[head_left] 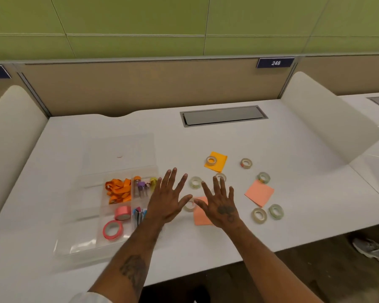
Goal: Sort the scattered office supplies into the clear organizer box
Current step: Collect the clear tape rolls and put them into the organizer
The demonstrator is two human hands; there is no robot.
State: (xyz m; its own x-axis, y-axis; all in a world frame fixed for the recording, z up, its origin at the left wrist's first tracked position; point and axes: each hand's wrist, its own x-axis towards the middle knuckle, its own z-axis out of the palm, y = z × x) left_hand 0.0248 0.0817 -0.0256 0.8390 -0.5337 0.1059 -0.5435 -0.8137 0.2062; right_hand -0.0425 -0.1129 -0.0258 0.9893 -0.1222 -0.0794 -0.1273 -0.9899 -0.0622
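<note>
My left hand [167, 199] and right hand [220, 203] hover spread, empty, just right of the organizer box [79, 241]. Tape rolls [259, 215] and sticky notes [259, 193] lie farther right. Risk: a careless sweep w/ splayed fingers rolls tapes off the desk [228, 141].

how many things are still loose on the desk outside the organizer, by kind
Clear tape rolls: 8, such as the one on the orange note and the one partly under the left hand
Sticky note pads: 3, orange, salmon at right, salmon under the right hand
Total: 11
</note>
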